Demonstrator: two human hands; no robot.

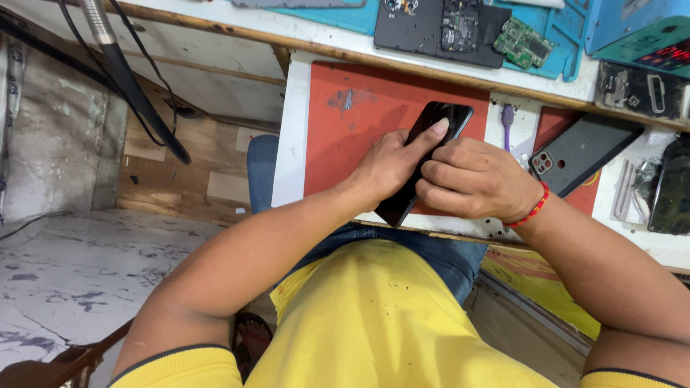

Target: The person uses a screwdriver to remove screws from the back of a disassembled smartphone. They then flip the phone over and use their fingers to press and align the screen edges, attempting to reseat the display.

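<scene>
While the black phone (pixel 424 162) was gripped by the left hand (pixel 392 167) | right hand (pixel 474 179) fingers curled shut on its edge, seemingly prying | steady, shallow pressure was advised over the red mat (pixel 345 136).

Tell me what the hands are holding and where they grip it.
Both hands grip a black phone: left hand around its middle, right hand pinching its right edge.

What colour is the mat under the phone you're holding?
Red-orange. The mat under the black phone shows best in the head view.
</scene>
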